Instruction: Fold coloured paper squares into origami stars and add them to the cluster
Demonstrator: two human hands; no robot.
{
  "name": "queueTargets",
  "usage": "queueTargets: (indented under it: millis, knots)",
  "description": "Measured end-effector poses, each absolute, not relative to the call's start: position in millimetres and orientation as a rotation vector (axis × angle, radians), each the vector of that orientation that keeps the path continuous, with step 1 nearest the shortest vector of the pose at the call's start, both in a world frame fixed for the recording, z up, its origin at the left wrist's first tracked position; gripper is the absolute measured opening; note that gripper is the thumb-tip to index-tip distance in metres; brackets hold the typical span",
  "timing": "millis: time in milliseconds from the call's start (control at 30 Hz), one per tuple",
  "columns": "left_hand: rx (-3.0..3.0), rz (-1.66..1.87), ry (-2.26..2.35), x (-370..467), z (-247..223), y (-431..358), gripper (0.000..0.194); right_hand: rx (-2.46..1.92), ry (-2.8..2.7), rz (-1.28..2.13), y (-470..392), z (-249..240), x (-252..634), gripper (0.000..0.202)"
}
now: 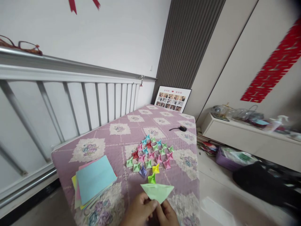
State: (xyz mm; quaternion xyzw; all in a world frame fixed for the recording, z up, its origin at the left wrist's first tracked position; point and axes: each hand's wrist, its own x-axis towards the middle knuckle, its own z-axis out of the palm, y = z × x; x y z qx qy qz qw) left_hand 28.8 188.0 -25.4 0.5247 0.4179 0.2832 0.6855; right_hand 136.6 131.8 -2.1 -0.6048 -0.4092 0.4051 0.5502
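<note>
A light green sheet of origami paper [158,191], folded into a triangle, is pinched at its lower point between both hands. My left hand [141,209] has its thumb and fingers closed on the paper from the left. From the right, my right hand [167,214] grips the same point, thumbs side by side. Just beyond the paper lies a bright green folded paper star [151,178]. Past it sit several more small folded stars in rows, among them a yellow one [155,169], a purple one [143,171] and pink ones [166,163].
A stack of coloured paper [96,179], blue sheet on top, lies at the left on the floral tablecloth [117,129]. A small black object with a strap [182,128] rests farther back. A white radiator [77,103] borders the left side; a low cabinet [235,131] stands right.
</note>
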Motion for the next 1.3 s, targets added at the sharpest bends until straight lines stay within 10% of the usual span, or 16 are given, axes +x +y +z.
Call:
queueTargets:
  millis: [1300]
  knots:
    - [1.266,0.751,0.62,-26,15,181,0.023,-1.503,-1.287,1.004,100,70,126,0.035]
